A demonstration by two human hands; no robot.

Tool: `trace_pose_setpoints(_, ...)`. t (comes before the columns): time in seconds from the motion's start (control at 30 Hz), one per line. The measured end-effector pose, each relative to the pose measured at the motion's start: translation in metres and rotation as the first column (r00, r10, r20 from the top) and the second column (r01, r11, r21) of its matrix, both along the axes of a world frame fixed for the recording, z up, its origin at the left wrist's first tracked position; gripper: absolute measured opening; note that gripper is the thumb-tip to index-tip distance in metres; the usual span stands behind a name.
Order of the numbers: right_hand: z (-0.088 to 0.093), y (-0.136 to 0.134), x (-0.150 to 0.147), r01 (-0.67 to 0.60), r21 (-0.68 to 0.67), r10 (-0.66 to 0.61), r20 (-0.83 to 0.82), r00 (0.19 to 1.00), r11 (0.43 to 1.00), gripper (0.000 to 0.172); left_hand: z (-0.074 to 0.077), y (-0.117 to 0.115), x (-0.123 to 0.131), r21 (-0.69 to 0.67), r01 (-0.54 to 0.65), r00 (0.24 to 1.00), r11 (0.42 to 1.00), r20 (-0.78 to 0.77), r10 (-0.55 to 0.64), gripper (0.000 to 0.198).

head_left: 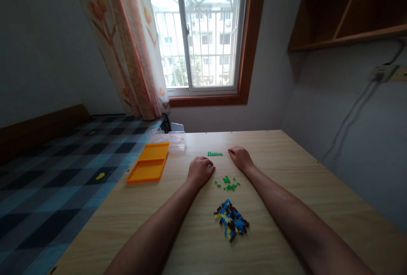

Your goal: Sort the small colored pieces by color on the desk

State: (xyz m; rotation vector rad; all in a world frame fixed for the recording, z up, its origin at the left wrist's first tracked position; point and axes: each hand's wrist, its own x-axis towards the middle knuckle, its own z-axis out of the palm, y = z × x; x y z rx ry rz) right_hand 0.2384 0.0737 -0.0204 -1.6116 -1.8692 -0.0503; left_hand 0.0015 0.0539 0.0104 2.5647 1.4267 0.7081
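A short row of small green building blocks [215, 154] lies toward the far side of the wooden table. Just right of its end, my right hand [241, 158] rests with fingers bent and pressed together; whatever its fingertips may hold is too small to make out. My left hand [199, 170] is curled on the tabletop, nearer to me than the row's left end, and its contents are hidden. Loose green blocks [227, 180] are scattered between my forearms. Closer to me sits a mixed pile of blue, dark brown and yellow blocks [231, 219].
An orange two-part tray [146, 176] lies at the table's left edge. Behind it stand clear plastic boxes [177, 140]. A bed with a checked cover [60, 173] adjoins the left side of the table [280, 156]. A wooden shelf [349, 40] hangs on the right wall.
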Motion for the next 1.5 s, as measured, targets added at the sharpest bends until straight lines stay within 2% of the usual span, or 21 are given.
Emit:
trace_pose_setpoints(0.33, 0.0018, 0.0036, 0.0045, -0.056, -0.004, 0.053, -0.213, 0.976, 0.998, 0.023, -0.0048, 0.0050, -0.0054, -0.038, 0.055, 0.994, 0.998, 0.098, -0.051, 0.019)
trace_pose_setpoints(0.43, 0.0037, 0.0030, 0.0068, -0.077, -0.026, 0.067, -0.276, 0.959, 0.997, 0.018, -0.0065, 0.0068, -0.0057, -0.059, 0.040, 0.992, 0.997, 0.118, -0.033, 0.020)
trace_pose_setpoints(0.57, 0.0069, 0.0031, 0.0046, -0.168, -0.065, 0.138, -0.328, 0.934, 0.984, 0.010, -0.0073, 0.0094, -0.0057, -0.076, 0.029, 0.990, 0.997, 0.138, -0.019, 0.019)
trace_pose_setpoints(0.67, 0.0066, 0.0033, 0.0036, -0.189, -0.073, 0.156, -0.321, 0.934, 0.979, 0.008, -0.0071, 0.0095, -0.0060, -0.078, 0.027, 0.988, 0.997, 0.157, -0.015, 0.018)
trace_pose_setpoints(0.8, 0.0042, 0.0039, 0.0043, -0.182, -0.062, 0.155, -0.305, 0.940, 0.981, 0.016, -0.0065, 0.0081, -0.0070, -0.086, 0.032, 0.986, 0.996, 0.164, -0.017, 0.016)
trace_pose_setpoints(1.1, 0.0017, 0.0065, 0.0055, -0.253, -0.045, 0.247, -0.113, 0.962, 0.966, 0.016, -0.0053, 0.0047, -0.0071, -0.101, 0.028, 0.986, 0.995, 0.167, -0.011, 0.019)
trace_pose_setpoints(1.27, -0.0023, 0.0086, 0.0070, -0.238, -0.057, 0.235, -0.055, 0.970, 0.970, 0.018, -0.0058, 0.0037, -0.0070, -0.089, 0.024, 0.988, 0.996, 0.155, -0.010, 0.019)
trace_pose_setpoints(1.5, 0.0051, -0.0001, 0.0024, -0.198, 0.019, 0.199, -0.145, 0.969, 0.980, 0.019, -0.0058, 0.0034, -0.0061, -0.077, 0.023, 0.991, 0.997, 0.134, -0.013, 0.019)
